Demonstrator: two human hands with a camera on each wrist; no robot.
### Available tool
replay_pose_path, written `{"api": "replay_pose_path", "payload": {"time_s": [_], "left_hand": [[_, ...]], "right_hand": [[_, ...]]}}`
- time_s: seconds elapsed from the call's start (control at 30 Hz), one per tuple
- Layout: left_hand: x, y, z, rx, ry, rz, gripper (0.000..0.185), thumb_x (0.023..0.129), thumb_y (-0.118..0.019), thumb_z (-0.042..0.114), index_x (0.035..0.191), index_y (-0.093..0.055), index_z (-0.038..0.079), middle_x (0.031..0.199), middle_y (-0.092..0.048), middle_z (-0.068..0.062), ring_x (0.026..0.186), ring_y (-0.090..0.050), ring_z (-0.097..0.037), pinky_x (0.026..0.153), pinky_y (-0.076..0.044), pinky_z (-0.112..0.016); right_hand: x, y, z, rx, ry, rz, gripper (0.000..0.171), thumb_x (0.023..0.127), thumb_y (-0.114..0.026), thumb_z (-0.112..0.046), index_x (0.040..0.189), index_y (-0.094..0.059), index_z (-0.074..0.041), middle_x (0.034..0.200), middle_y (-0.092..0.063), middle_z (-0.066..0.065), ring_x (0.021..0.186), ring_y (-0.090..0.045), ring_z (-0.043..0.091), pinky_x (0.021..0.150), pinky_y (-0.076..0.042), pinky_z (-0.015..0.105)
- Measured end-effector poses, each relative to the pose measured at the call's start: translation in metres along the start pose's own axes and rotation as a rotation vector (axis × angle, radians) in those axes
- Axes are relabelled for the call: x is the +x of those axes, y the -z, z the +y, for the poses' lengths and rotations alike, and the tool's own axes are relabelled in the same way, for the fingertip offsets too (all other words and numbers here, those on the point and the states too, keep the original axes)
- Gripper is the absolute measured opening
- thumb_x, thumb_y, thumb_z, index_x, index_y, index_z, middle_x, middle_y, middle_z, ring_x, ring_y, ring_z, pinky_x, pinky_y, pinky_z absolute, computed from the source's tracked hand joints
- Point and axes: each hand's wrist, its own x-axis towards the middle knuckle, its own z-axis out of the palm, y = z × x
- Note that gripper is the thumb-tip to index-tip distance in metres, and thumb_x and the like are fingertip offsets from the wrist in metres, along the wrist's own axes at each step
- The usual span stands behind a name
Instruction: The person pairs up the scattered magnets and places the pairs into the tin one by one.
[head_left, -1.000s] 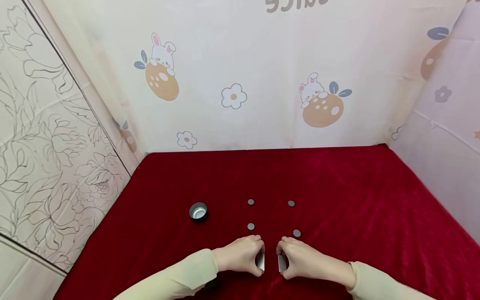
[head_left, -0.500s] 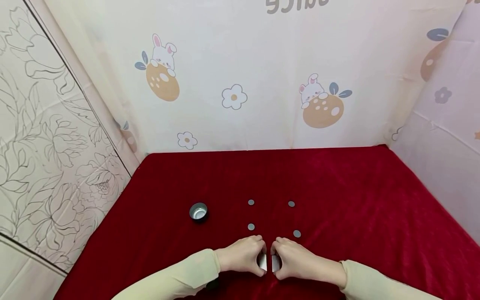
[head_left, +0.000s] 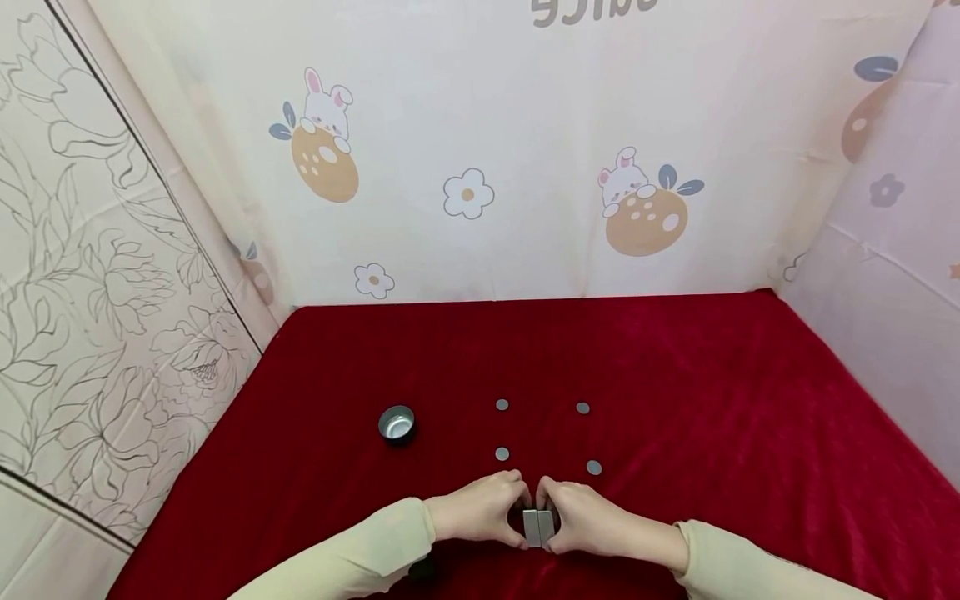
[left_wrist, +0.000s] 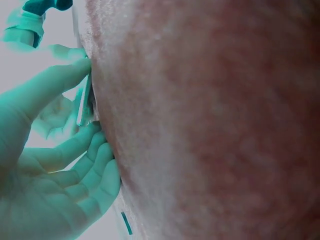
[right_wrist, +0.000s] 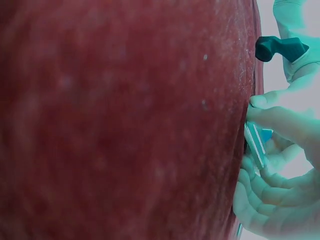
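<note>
I've brought my right hand (head_left: 592, 525) leftward toward my left hand (head_left: 480, 517), and the gap between the two grey blocks has closed. A second ago the blocks stood clearly apart; half a second ago only a narrow strip of red cloth showed between them. Now the right block (head_left: 547, 526) sits flush against the left block (head_left: 531, 527), side by side, and my fingertips (head_left: 542, 486) nearly meet above them.

The table (head_left: 675, 375) is covered with a deep red velvety cloth. It is enclosed at the back and right by a pale curtain (head_left: 525, 125) printed with rabbits and flowers. A line-drawn floral panel (head_left: 75, 292) is seen on the left.
</note>
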Motion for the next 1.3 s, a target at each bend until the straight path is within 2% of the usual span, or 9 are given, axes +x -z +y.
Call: {"api": "replay_pose_path", "payload": {"time_s": [0.27, 0.47, 0.57, 0.83, 1.1, 1.3], "left_hand": [[-0.006, 0.003, -0.007, -0.132, -0.007, -0.017, 0.034, 0.076, -0.070, 0.027, 0.102, -0.059, 0.008, 0.090, -0.049, 0.008, 0.075, -0.045, 0.003, 0.065, -0.039, -0.008], [-0.015, 0.007, -0.013, -0.227, -0.010, 0.007, 0.033, 0.082, -0.064, 0.026, 0.110, -0.056, 0.010, 0.096, -0.053, 0.007, 0.081, -0.049, 0.002, 0.069, -0.042, -0.010], [-0.021, 0.010, -0.016, -0.249, 0.010, 0.031, 0.032, 0.083, -0.062, 0.024, 0.110, -0.057, 0.009, 0.095, -0.054, 0.007, 0.082, -0.051, 0.001, 0.070, -0.043, -0.012], [-0.039, 0.021, -0.028, -0.306, 0.084, 0.159, 0.027, 0.084, -0.061, 0.021, 0.109, -0.057, 0.009, 0.094, -0.055, 0.005, 0.083, -0.053, -0.002, 0.072, -0.045, -0.017], [-0.055, 0.031, -0.039, -0.355, 0.133, 0.284, 0.028, 0.085, -0.059, 0.020, 0.110, -0.056, 0.007, 0.100, -0.056, -0.002, 0.089, -0.054, -0.013, 0.077, -0.046, -0.025], [-0.065, 0.039, -0.047, -0.340, 0.167, 0.437, 0.030, 0.084, -0.060, 0.017, 0.111, -0.056, 0.004, 0.104, -0.057, -0.006, 0.091, -0.055, -0.022, 0.078, -0.046, -0.035]], "right_hand": [[0.000, 0.001, 0.000, 0.213, 0.005, 0.010, 0.024, 0.067, -0.065, 0.006, 0.086, -0.055, -0.005, 0.073, -0.058, -0.003, 0.060, -0.049, 0.000, 0.055, -0.043, 0.019], [0.001, 0.002, -0.002, 0.334, -0.035, 0.020, 0.015, 0.075, -0.061, 0.004, 0.089, -0.061, -0.001, 0.078, -0.060, 0.003, 0.066, -0.054, 0.005, 0.058, -0.046, 0.020], [0.002, 0.003, -0.003, 0.387, -0.048, 0.024, 0.015, 0.076, -0.060, 0.004, 0.090, -0.062, 0.001, 0.076, -0.060, 0.005, 0.063, -0.055, 0.006, 0.056, -0.047, 0.021], [0.004, 0.011, -0.011, 0.590, -0.105, 0.027, 0.017, 0.078, -0.060, 0.004, 0.093, -0.060, 0.011, 0.075, -0.061, 0.011, 0.063, -0.059, 0.018, 0.058, -0.051, 0.029], [0.009, 0.016, -0.012, 0.668, -0.201, 0.095, 0.021, 0.077, -0.061, 0.000, 0.096, -0.060, 0.010, 0.076, -0.061, 0.007, 0.068, -0.059, 0.017, 0.063, -0.052, 0.032], [0.016, 0.020, -0.013, 0.698, -0.216, 0.124, 0.025, 0.077, -0.062, -0.003, 0.098, -0.060, 0.010, 0.079, -0.062, 0.007, 0.071, -0.059, 0.016, 0.065, -0.052, 0.034]]}}
